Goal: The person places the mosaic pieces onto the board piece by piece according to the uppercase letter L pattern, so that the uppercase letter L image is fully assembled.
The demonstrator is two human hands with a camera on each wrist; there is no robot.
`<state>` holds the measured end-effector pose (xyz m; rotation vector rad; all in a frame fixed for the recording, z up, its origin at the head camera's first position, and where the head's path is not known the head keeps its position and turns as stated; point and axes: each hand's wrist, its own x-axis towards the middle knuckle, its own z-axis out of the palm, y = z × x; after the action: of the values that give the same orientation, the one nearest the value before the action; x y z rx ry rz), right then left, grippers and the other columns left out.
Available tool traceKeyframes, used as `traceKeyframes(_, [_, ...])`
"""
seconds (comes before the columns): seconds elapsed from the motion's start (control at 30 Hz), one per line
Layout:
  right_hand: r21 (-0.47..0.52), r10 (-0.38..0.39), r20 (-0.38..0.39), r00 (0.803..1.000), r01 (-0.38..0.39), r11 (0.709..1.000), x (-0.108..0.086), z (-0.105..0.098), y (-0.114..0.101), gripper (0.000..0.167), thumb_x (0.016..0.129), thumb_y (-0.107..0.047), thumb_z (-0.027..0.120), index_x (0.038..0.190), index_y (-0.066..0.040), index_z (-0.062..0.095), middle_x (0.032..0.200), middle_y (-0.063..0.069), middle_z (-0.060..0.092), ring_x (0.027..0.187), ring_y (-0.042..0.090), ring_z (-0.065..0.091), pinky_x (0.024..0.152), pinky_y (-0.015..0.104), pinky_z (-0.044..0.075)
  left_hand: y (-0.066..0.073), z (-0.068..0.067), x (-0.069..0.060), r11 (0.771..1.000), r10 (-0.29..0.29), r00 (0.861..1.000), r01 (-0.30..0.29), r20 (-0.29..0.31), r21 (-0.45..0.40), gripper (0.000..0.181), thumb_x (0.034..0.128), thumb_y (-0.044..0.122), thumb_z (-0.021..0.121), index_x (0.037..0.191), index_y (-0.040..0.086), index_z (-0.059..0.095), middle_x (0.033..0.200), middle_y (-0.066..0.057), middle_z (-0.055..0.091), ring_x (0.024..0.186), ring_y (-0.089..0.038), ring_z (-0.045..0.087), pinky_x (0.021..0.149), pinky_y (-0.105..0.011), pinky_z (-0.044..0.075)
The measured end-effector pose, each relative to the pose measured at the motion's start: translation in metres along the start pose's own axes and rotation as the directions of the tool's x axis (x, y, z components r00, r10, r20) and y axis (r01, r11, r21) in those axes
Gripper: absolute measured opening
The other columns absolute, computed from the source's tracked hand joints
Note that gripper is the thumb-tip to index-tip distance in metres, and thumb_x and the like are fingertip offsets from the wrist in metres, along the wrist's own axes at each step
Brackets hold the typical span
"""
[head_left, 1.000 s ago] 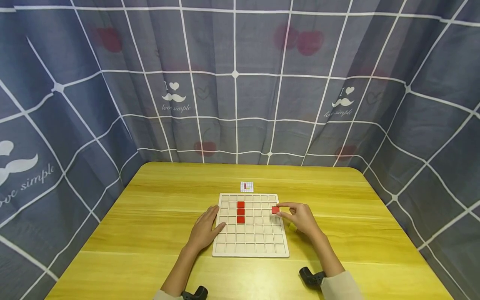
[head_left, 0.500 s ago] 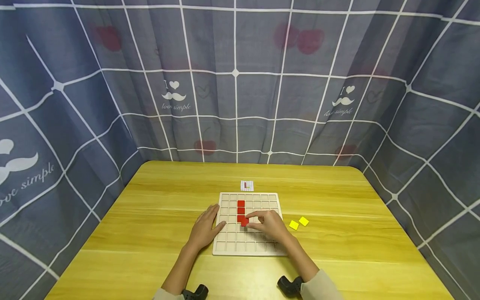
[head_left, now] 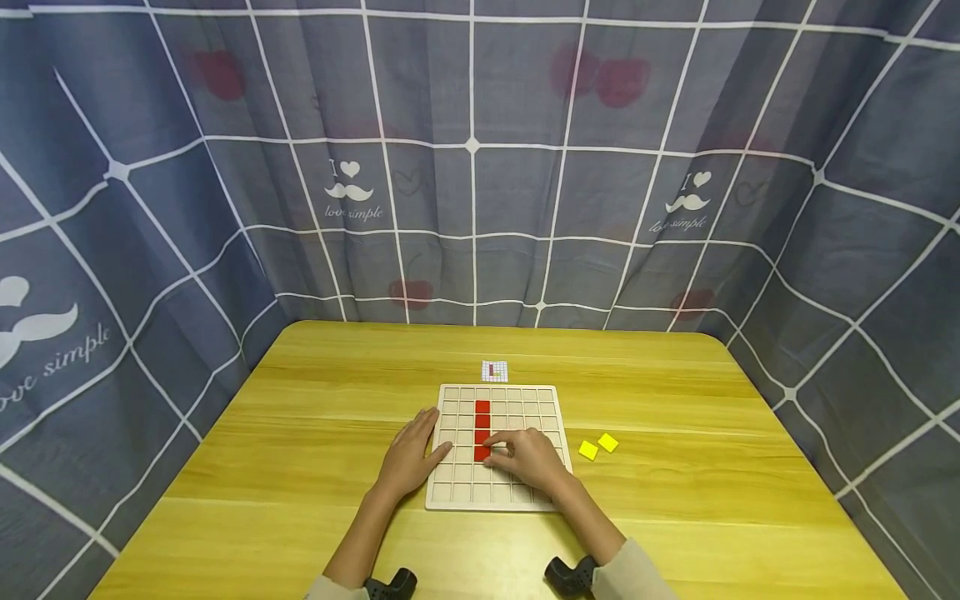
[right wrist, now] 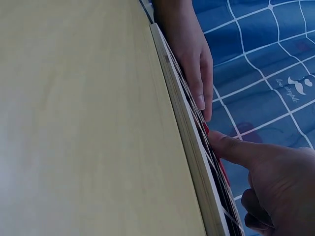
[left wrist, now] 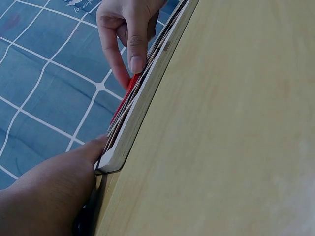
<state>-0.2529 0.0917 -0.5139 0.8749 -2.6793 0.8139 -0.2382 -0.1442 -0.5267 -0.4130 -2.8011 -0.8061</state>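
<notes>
A pale wooden grid board (head_left: 525, 496) lies on the table. Several red square tiles (head_left: 482, 414) form a column in its cells, left of the middle. At the column's near end my right hand (head_left: 532, 460) pinches a red tile (head_left: 481, 454) between thumb and forefinger, and that tile sits at its cell. In the left wrist view the thumb (left wrist: 136, 51) and forefinger come down at the red tile's edge. My left hand (head_left: 407, 458) rests along the board's left edge, fingers extended, thumb lying over the rim.
Two yellow square tiles (head_left: 588, 451) lie on the table right of the board. A small printed grid card (head_left: 494, 372) with coloured squares lies behind it. A grey-blue checked curtain (head_left: 510, 192) hangs around the back and sides of the wooden table (head_left: 337, 375).
From the board's right edge, my right hand has carried a red tile leftwards and lowered it below the other red ones. Both yellow tiles have come into full view. The left hand stays put.
</notes>
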Motion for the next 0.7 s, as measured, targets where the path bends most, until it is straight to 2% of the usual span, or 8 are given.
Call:
traceKeyframes(0.2, [0.012,-0.012,-0.002,1.0,0.012,1.0,0.0,0.001,0.001,0.026,0.078,-0.041,0.071,0.098,-0.025,0.073,0.045,-0.016,0.032,0.042,-0.001,0.019,0.038,0.017,0.021,0.0,0.0,0.0,1.0,0.007,1.0,-0.007,-0.003,-0.001,0.067,0.0904,0.041,0.056,0.141,0.002,0.036,0.144,-0.012,0.036,0.134,-0.029,0.028,0.109,-0.045,0.021])
traceKeyframes(0.3, [0.054,-0.005,-0.007,1.0,0.005,0.999,-0.001,-0.002,0.003,0.026,0.078,-0.04,0.072,0.098,-0.023,0.073,0.046,-0.016,0.029,0.042,-0.002,0.017,0.038,0.017,0.02,0.0,0.0,0.001,1.0,0.006,1.0,-0.006,-0.001,0.002,0.067,0.0905,0.041,0.055,0.141,0.002,0.036,0.144,-0.012,0.036,0.134,-0.028,0.027,0.109,-0.045,0.021])
traceKeyframes(0.47, [0.143,0.067,-0.019,0.998,-0.063,0.988,-0.009,-0.016,0.013,0.025,0.078,-0.037,0.073,0.099,-0.023,0.073,0.046,-0.015,0.023,0.043,0.0,0.015,0.038,0.017,0.017,-0.001,0.0,0.001,1.0,0.005,1.0,-0.005,-0.002,-0.003,0.067,0.0905,0.041,0.056,0.141,0.002,0.036,0.144,-0.013,0.036,0.134,-0.029,0.027,0.11,-0.045,0.021])
traceKeyframes(0.7, [0.251,0.162,-0.073,0.984,-0.139,0.958,-0.032,-0.043,0.046,0.025,0.078,-0.032,0.074,0.1,-0.019,0.072,0.046,-0.014,0.021,0.043,0.001,0.014,0.039,0.017,0.018,-0.001,0.0,0.0,1.0,0.005,1.0,-0.005,-0.001,-0.004,0.067,0.0906,0.041,0.056,0.141,0.002,0.036,0.144,-0.013,0.036,0.134,-0.029,0.027,0.109,-0.045,0.021])
